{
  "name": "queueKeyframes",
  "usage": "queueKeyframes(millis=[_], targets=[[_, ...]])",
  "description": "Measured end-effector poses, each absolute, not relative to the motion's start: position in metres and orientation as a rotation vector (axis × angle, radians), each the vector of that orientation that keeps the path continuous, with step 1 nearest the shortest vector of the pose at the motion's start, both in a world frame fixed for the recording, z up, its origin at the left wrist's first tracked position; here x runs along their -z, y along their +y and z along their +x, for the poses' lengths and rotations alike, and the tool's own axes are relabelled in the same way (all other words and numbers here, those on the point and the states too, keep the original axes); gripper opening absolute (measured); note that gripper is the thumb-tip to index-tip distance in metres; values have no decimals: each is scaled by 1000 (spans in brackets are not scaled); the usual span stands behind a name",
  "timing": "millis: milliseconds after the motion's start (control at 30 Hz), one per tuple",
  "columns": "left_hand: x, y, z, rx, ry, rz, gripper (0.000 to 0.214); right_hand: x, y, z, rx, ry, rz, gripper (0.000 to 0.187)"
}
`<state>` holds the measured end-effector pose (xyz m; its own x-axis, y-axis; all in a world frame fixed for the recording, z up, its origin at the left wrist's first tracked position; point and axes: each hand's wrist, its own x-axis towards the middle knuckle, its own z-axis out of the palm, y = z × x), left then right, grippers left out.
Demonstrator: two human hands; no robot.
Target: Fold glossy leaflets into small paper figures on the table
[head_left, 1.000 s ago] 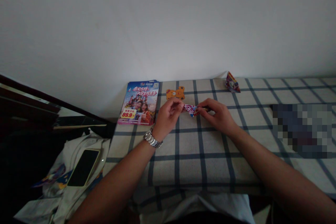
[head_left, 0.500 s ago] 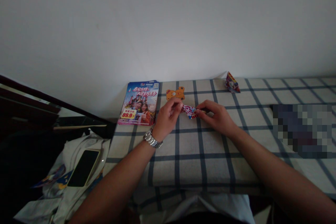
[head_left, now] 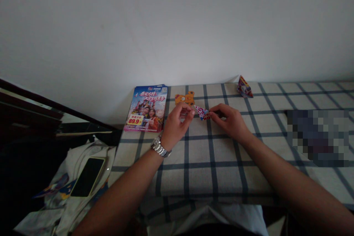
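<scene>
- Stack of flyers (head_left: 147,107), the landmark: large red Chinese title (head_left: 152,96) on the top one, its first line reading 泰安方特; the second begins 大学生 and ends 季, the middle unclear.
- Yellow label (head_left: 135,120) on the flyers' lower left: 限量活动 above a red "89.9" and 元.
- QR code (head_left: 164,90), flyers' top right corner; the small print beside it and along the bottom is too fine.
- Folded paper (head_left: 202,113) in the right hand (head_left: 228,121), right of the flyers: red marks, illegible.
- Paper pyramid (head_left: 245,88), farther right of the flyers: yellow lettering, illegible.
</scene>
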<state>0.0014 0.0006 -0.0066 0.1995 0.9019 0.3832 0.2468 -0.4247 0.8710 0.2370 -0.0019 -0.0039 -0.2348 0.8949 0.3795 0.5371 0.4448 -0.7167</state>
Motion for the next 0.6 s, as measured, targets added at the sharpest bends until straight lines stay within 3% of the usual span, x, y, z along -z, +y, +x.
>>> queueKeyframes(millis=[600], targets=[[8, -2, 4, -1143, 931, 1798, 29, -4, -8, 231, -828, -1949, -1140, 25]])
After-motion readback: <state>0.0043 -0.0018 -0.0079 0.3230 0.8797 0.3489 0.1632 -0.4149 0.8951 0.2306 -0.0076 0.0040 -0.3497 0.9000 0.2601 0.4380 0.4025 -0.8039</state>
